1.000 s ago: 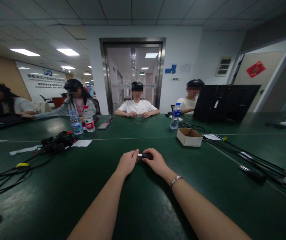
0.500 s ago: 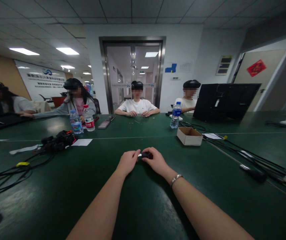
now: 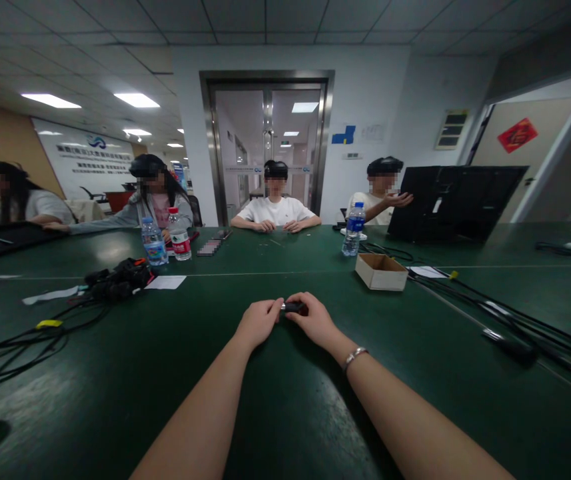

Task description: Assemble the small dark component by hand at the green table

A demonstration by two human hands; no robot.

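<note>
Over the near half of the green table (image 3: 155, 360), the left hand (image 3: 259, 323) and right hand (image 3: 313, 319) pinch a small cylinder (image 3: 293, 307) between them; less silver shows than a moment ago, suggesting the grip has closed in along it. It looks black, with silver toward the left. Far right, a co-worker's hand (image 3: 399, 200) has risen beside the monitor (image 3: 455, 203)

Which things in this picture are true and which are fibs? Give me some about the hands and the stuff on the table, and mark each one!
1. The left hand and the right hand both hold a small black-and-silver object. True.
2. The bracelet is on the left arm. False: it is on the right one.
3. The open box is upside down. False: its opening faces up.
4. A red-capped bottle stands beside a blue-capped bottle. True.
</note>
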